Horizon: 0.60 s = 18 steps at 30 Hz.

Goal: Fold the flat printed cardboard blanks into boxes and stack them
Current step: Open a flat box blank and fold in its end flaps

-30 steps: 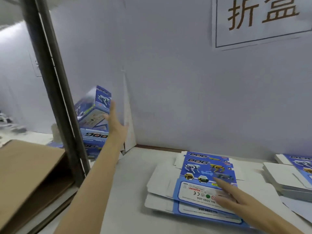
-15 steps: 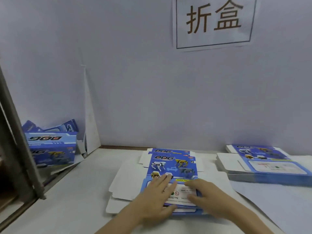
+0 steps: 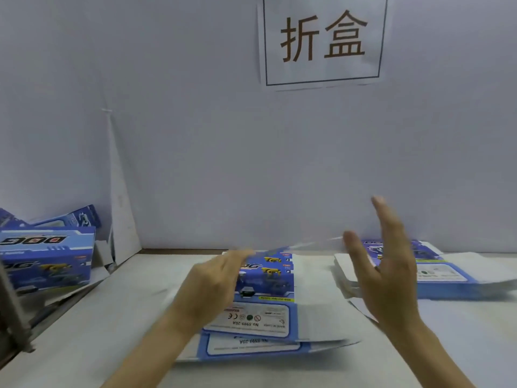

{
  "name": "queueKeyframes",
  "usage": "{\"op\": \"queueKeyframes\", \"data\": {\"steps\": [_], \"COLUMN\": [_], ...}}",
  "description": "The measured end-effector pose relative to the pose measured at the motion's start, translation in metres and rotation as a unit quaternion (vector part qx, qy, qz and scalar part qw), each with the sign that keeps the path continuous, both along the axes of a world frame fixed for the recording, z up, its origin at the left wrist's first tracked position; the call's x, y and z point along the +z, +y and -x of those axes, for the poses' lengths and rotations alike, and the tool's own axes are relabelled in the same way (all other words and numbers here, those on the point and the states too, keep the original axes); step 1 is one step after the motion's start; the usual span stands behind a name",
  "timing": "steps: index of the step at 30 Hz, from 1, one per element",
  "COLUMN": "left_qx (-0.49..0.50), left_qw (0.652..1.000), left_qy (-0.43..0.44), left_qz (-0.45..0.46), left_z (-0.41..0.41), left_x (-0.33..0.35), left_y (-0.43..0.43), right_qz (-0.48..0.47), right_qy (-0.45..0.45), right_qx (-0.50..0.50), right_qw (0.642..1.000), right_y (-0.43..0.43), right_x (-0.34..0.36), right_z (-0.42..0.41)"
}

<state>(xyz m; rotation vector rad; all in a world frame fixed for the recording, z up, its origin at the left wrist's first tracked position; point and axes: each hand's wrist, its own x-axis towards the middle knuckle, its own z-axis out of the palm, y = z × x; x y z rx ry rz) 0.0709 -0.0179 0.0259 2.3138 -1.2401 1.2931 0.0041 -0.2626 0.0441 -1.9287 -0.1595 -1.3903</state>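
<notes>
1. My left hand (image 3: 212, 287) lies on the top blank (image 3: 260, 317), mid-worktop (image 3: 112, 331); blur hides whether it grips.
2. My right hand (image 3: 389, 275) hovers beside it, fingers wide, empty, likely ready to fold.
3. Folded boxes (image 3: 47, 256) sit stacked at my left.

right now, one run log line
left hand: on top flat blank | right hand: raised, open | folded boxes: far left

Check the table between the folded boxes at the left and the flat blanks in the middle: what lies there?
Head view: mostly bare table, with white card scraps beside the folded boxes; nothing else up to the flat blanks.
</notes>
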Motion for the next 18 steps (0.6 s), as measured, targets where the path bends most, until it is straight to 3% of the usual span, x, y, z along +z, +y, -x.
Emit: {"op": "queueKeyframes", "data": {"steps": [2,3,5,7,11,18], "left_qx": [0.037,0.035,-0.01,-0.064,-0.129,-0.112], "left_qw": [0.991,0.978,0.919,0.849,0.793,0.777], "left_qy": [-0.059,-0.037,0.065,0.15,0.247,0.33], "left_qz": [0.113,0.203,0.39,0.503,0.542,0.524], "left_z": [0.004,0.007,0.017,0.022,0.024,0.023], "left_x": [0.032,0.042,0.054,0.052,0.047,0.036], "left_y": [-0.005,-0.008,-0.019,-0.03,-0.04,-0.046], "right_qz": [-0.117,-0.157,-0.167,-0.177,-0.194,-0.14], "right_qy": [0.004,0.042,0.139,0.187,0.135,0.16], "right_qx": [0.05,0.069,0.09,0.159,0.211,0.213], "right_qw": [0.992,0.984,0.972,0.953,0.948,0.954], "right_y": [0.003,0.005,0.012,0.021,0.028,0.03], "right_x": [0.02,0.028,0.037,0.038,0.032,0.031], "right_z": [0.001,-0.002,-0.007,-0.009,-0.001,0.003]}}
